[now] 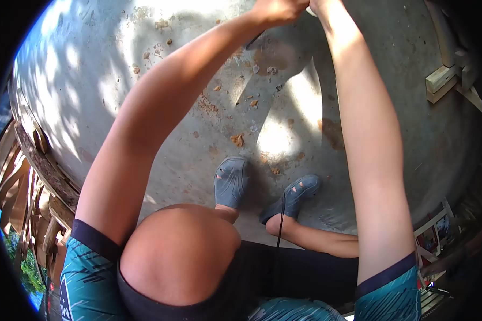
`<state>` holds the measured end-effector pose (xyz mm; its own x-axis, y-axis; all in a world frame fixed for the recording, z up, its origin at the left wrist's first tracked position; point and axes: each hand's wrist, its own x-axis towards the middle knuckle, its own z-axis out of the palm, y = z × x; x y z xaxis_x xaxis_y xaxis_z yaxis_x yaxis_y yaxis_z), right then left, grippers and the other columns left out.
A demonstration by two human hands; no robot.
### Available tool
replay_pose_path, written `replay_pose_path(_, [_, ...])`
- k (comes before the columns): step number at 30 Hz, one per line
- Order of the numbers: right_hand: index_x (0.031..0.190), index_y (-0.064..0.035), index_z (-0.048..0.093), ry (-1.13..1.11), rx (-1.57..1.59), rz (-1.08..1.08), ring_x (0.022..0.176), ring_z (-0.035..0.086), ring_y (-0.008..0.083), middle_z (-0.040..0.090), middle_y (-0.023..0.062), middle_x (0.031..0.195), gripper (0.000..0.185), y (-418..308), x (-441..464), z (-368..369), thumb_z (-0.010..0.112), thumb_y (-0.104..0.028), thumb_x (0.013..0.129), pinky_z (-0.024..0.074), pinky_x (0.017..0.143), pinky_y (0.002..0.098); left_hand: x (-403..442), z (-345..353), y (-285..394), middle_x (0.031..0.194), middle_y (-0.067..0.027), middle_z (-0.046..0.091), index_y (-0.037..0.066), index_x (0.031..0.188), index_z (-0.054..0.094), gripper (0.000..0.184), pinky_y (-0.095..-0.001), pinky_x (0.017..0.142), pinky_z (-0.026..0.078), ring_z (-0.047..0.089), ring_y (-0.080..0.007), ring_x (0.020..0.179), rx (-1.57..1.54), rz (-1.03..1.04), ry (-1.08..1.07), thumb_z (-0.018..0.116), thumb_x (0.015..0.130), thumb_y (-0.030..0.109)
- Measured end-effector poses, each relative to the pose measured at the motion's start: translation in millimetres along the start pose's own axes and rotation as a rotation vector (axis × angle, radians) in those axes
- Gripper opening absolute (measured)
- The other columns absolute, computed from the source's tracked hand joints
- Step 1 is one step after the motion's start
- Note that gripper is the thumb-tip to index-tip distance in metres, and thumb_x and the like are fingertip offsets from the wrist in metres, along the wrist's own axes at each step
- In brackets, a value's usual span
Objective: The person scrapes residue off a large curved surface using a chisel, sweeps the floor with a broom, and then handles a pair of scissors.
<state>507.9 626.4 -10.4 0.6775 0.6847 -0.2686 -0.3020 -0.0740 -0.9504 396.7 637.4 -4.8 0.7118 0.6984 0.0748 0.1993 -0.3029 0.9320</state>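
Both of my arms reach forward over the grey floor to the top edge of the view. My left hand [284, 10] is partly cut off there, its fingers bent and pressed together near my right hand [321, 5]. Only the base of my right hand shows, and its fingers are out of the frame. A small pale thing sits between the two hands, too cut off to make out. A thin dark piece [255, 40] shows below my left wrist.
My feet, in grey clogs [232, 179], stand on the concrete floor [198, 150], which carries dry leaves [237, 140] and stains. Wooden blocks [442, 80] lie at the right. Stacked wood [43, 176] lines the left edge. A dark cord [281, 219] hangs near my foot.
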Motion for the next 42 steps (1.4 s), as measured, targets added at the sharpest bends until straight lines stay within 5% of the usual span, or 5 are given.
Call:
replay_pose_path(15, [0.059,-0.0114,0.047,-0.040,0.114,-0.060,0.044,0.042,0.0093,0.043,-0.0025,0.051,0.034,-21.6,-49.9,-8.1,0.055,-0.014,0.092,0.0341,0.045,0.0294,-22.8,-7.7,8.1,0.083,-0.0200,0.066,0.002,0.098,0.063,0.033,-0.0424,0.073,0.052,0.065,-0.0371,0.077,0.153,0.159,-0.069,0.064,0.081,0.030])
replay_pose_path(23, [0.060,-0.0044,0.044,0.277,0.206,-0.080,0.053,0.046,0.0120,0.048,0.0039,0.057,0.037,-14.9,-116.2,-65.1,0.058,-0.014,0.093,0.0541,0.067,0.0317,-60.0,28.8,22.9,0.085,-0.0177,0.068,0.005,0.111,0.053,0.051,-0.0462,0.071,0.053,0.067,-0.0376,0.080,0.369,0.142,-0.393,0.072,0.079,0.040])
replay_pose_path(31, [0.092,0.0022,0.063,-0.276,-1.048,-0.296,0.081,0.067,0.0255,0.069,0.0151,0.088,0.027,-42.4,-143.1,-101.7,0.058,-0.024,0.095,0.0515,0.072,0.0371,-73.9,40.9,12.4,0.081,-0.0129,0.068,0.005,0.093,0.060,0.040,-0.0429,0.070,0.055,0.068,-0.0319,0.079,0.434,0.223,-0.451,0.062,0.086,0.045])
replay_pose_path(35, [0.099,0.0025,0.063,-0.642,-1.179,0.029,0.078,0.069,0.0357,0.067,0.0221,0.078,0.032,-77.3,-129.6,-103.0,0.052,-0.028,0.096,0.0510,0.073,0.0397,-77.3,40.4,17.5,0.085,-0.0128,0.067,0.003,0.099,0.060,0.042,-0.0429,0.073,0.055,0.067,-0.0317,0.082,0.468,0.275,-0.524,0.064,0.085,0.043])
replay_pose_path(42, [0.085,-0.0018,0.065,-0.593,-1.321,-0.366,0.076,0.064,0.0401,0.067,0.0192,0.077,0.040,-41.7,-132.1,-112.8,0.041,-0.030,0.101,0.0489,0.068,0.0484,-82.5,36.7,14.2,0.076,-0.0111,0.065,0.003,0.086,0.059,0.044,-0.0422,0.066,0.056,0.067,-0.0310,0.075,0.524,0.339,-0.488,0.063,0.085,0.047])
